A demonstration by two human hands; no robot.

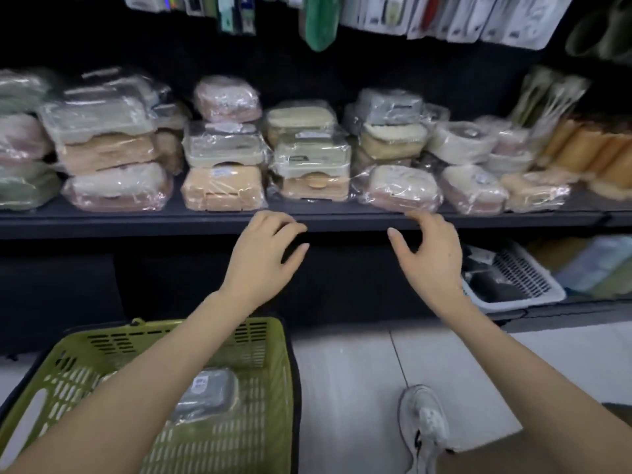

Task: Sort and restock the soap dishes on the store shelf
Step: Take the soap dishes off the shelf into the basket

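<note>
Both hands are up in the middle of the frame, just below the shelf lip; the left hand (pixel 263 249) hangs with fingers loosely curled and nothing in it; the right hand (pixel 432 258), a gap away, looks the same, thumb out, fingers bent, empty; its fingertips sit right at the front edge of the shelf (pixel 136 222), though whether they touch it I cannot tell. Along that dark shelf, across the whole width of the frame, the soap dishes (pixel 224 188) sit in plastic wrap, stacked two and three high; peach, cream, pale green, pink and grey ones are mixed; the picture is soft, so the labels are unreadable. Just above the right hand a pink dish (pixel 402 193) lies at the shelf front. Lower left, under the left forearm, a green basket (pixel 273 371) stands on the floor (pixel 342 388); one grey dish (pixel 205 393) lies in it, wrapped, white label on top. Lower right of centre, a white shoe (pixel 425 422) on the pale floor; at mid right, lower down, a white slotted tray (pixel 513 278); along the top edge, hanging packets (pixel 478 18).
</note>
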